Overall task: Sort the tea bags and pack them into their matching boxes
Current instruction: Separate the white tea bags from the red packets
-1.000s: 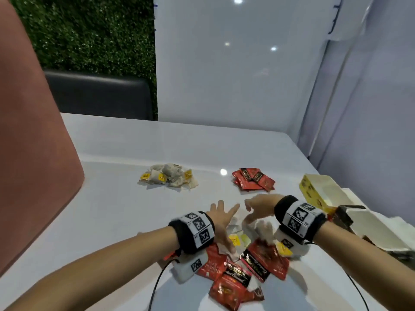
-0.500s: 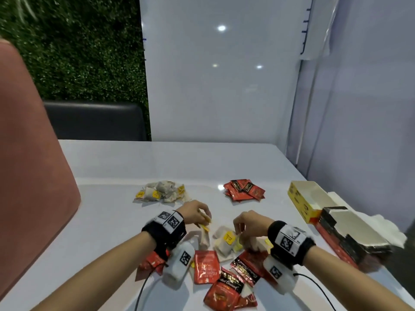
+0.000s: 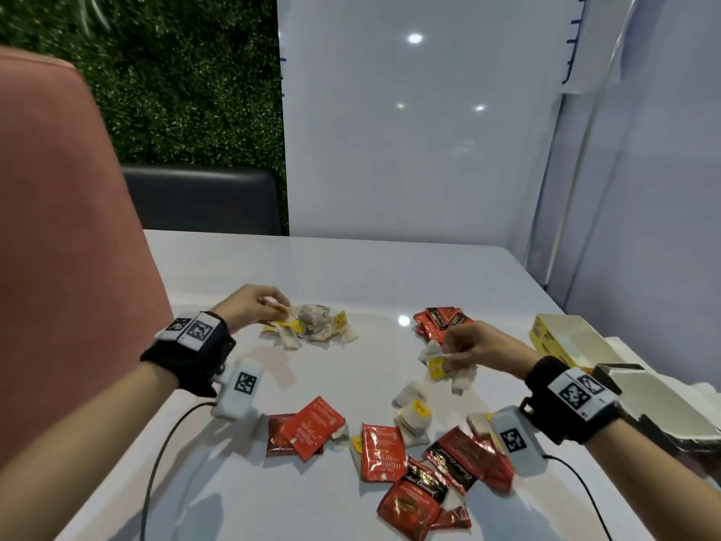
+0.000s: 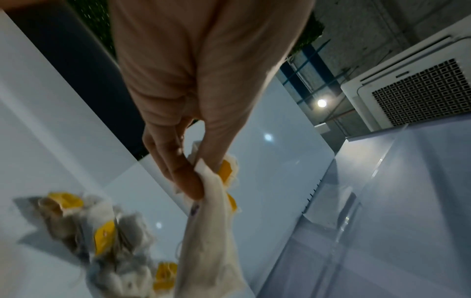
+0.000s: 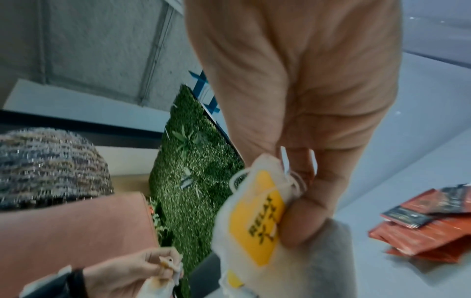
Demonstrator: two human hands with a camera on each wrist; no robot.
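My left hand pinches white tea bags with yellow tags right over the far white-bag pile. My right hand grips a bunch of white yellow-tagged tea bags above the table, just in front of the far red sachet pile. In the right wrist view the bags hang from fingers and thumb. A mixed heap of red sachets and white bags lies near me. An open yellow box and a dark box stand at the right.
A pink chair back rises at the left, a dark chair beyond the table's far edge. White panels wall the back and right. Wrist-camera cables trail over the near table.
Both hands left the near mixed heap carrying white bags. The left reached out to the far white pile; the right lifted its bunch up and forward to the right.
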